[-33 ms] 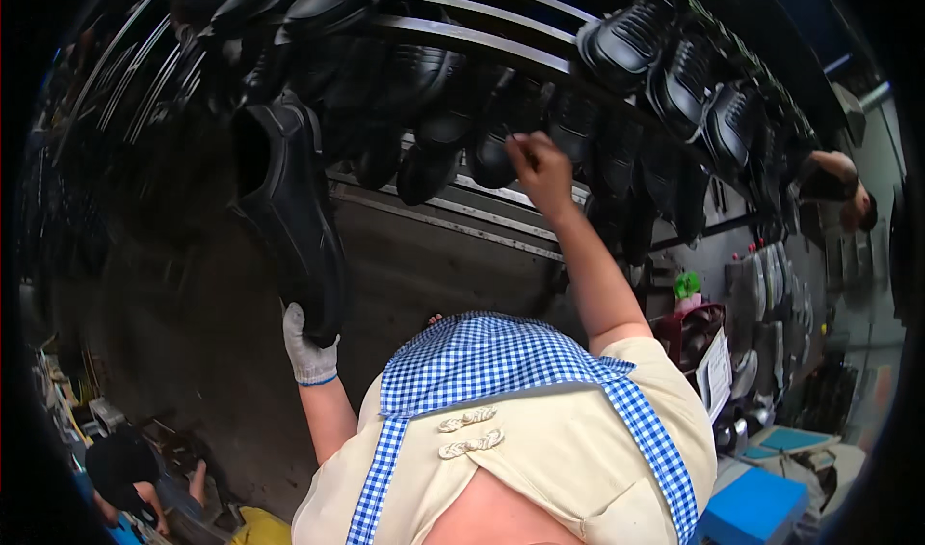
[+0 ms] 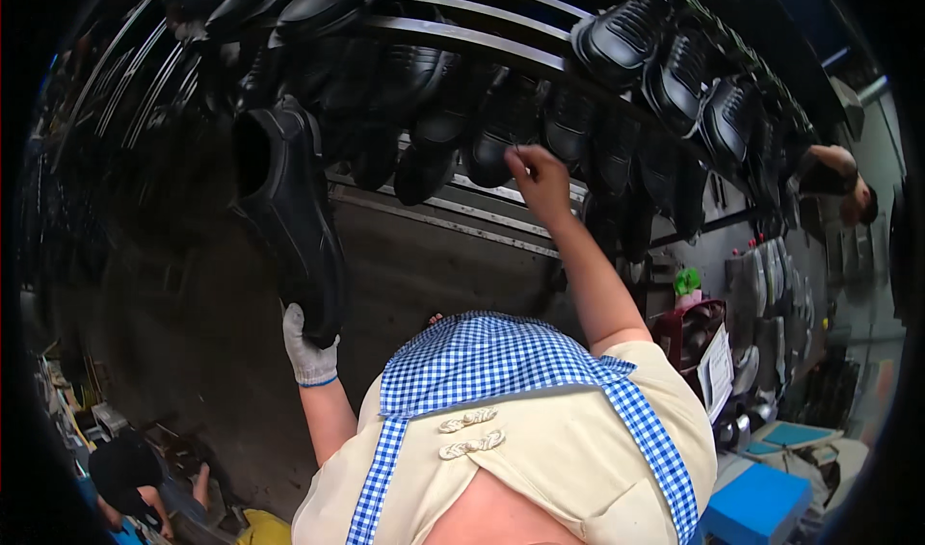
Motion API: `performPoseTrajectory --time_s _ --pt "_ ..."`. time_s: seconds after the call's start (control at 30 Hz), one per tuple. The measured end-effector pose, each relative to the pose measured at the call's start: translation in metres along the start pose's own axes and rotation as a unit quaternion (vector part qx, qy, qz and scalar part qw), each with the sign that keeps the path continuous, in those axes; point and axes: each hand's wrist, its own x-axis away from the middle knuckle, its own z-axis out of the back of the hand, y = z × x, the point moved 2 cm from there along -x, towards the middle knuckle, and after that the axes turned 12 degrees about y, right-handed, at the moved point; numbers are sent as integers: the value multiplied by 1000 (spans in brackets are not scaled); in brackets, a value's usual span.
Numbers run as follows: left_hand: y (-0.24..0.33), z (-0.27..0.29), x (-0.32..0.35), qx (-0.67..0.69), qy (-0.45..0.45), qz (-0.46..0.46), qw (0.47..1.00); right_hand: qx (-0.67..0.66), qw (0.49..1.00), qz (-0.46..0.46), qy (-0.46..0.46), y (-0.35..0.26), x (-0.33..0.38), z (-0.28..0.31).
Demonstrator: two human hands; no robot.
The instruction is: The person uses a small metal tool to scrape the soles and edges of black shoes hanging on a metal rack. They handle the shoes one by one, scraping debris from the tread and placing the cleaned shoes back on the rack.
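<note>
In a white knit glove, my left hand (image 2: 310, 346) grips a black leather shoe (image 2: 294, 212) by its toe. The shoe stands up from the hand, with its dark opening and heel end farthest from me. My bare right hand (image 2: 542, 181) is raised in front of the rack, its thumb and forefinger pinched together. Whatever may be between those fingertips is too small to make out. Just beyond that hand, several black shoes (image 2: 501, 131) sit in a row on the rack.
Metal rack bars (image 2: 472, 36) carry more black lace-up shoes (image 2: 621, 42) above. To my right are a dark red bag (image 2: 689, 333), a white sheet (image 2: 715, 376) and a blue box (image 2: 756, 505). One person (image 2: 130, 473) is at lower left, another (image 2: 843, 184) at far right.
My right hand has drawn back slightly toward me, away from the shoes on the rack. The left hand and its shoe stay practically where they were.
</note>
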Motion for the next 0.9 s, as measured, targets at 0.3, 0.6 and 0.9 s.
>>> performPoseTrajectory --time_s 0.3,0.6,0.9 --pt "-11 -58 23 16 85 88 992 -236 909 -342 -19 89 87 -25" --pt "-48 -56 34 80 163 127 975 -352 805 -477 27 41 40 -51" --pt "-68 -60 52 20 240 128 962 -335 790 -512 24 60 34 -47"
